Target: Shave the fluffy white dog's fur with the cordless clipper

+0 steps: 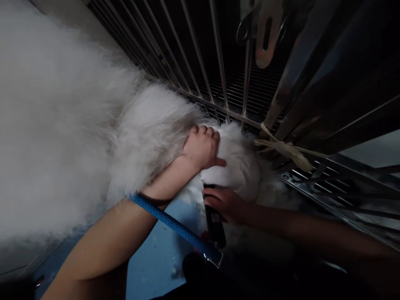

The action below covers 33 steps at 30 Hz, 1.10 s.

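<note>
A large animal with long, fluffy white fur (71,112), dog-like, fills the left side and reaches to the middle; I cannot make out its head. My left hand (203,148) presses down on it, fingers curled into the fur and thumb stretched to the right. Just below, my right hand (226,204) is closed around a black hair clipper (215,227), its upper end against a shorter, smoother white patch of coat (215,176). From beside my left forearm, a blue braided leash (171,223) slants down to a metal fitting.
Behind the animal stands a barred metal cage (218,54) with a slotted latch plate (265,37). A pale knotted strip (289,150) is tied at its lower corner, near another metal grille (321,196). The floor (159,250) is blue, with bits of fur on it.
</note>
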Tool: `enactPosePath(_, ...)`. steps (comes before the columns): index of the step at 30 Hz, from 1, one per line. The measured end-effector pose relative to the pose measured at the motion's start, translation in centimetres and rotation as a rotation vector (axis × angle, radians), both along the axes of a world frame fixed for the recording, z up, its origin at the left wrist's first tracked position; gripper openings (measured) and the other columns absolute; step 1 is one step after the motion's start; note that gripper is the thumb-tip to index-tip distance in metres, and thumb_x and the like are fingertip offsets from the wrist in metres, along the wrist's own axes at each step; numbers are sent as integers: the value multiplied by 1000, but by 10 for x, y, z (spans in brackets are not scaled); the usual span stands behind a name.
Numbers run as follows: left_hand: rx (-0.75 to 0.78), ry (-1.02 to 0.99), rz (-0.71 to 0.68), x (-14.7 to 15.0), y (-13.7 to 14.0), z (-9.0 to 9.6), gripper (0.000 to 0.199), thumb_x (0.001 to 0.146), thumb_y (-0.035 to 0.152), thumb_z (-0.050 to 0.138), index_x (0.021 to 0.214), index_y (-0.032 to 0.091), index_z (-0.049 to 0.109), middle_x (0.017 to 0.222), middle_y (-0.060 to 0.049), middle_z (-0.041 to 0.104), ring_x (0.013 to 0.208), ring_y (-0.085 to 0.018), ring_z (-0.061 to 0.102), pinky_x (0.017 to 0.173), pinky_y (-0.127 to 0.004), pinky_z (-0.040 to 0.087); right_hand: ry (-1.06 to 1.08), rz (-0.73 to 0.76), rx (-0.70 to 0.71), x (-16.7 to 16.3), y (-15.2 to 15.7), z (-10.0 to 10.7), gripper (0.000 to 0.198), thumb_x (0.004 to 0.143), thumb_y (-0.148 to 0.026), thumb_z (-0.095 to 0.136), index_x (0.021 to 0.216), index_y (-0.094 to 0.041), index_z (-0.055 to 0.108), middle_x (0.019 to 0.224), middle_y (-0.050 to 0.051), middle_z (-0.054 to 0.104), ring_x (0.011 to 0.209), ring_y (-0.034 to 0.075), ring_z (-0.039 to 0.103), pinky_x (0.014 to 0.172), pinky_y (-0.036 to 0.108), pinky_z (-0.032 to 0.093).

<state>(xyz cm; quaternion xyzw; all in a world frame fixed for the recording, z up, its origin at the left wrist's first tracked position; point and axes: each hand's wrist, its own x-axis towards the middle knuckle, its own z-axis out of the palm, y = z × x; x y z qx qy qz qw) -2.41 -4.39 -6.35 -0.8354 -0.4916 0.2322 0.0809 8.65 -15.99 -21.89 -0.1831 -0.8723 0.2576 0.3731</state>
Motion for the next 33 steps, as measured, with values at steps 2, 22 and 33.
enactPosePath(2, -72, 2, 3, -3, 5, 8, 91, 75, 74, 63, 141, 13, 50, 137, -18, 57, 123, -35, 51, 103, -45, 35, 80, 12, -57, 0, 2, -1, 19, 85, -25, 65, 102, -19, 60, 123, 15, 68, 88, 21, 72, 69, 31, 59)
enactPosePath(22, -104, 47, 90, -6, 20, 21, 81, 76, 75, 63, 128, 13, 62, 119, -22, 67, 108, -38, 61, 84, -45, 48, 404, -70, -232, -15, 28, 22, 39, 82, -41, 75, 111, -24, 56, 121, 11, 69, 107, 24, 71, 85, 36, 60)
enactPosePath(33, -151, 75, 134, -2, 23, 19, 88, 73, 79, 61, 131, 12, 59, 125, -23, 63, 116, -40, 58, 92, -46, 45, 309, -85, -129, -17, 17, 15, 30, 87, -40, 68, 107, -19, 59, 124, 16, 67, 106, 25, 70, 84, 36, 60)
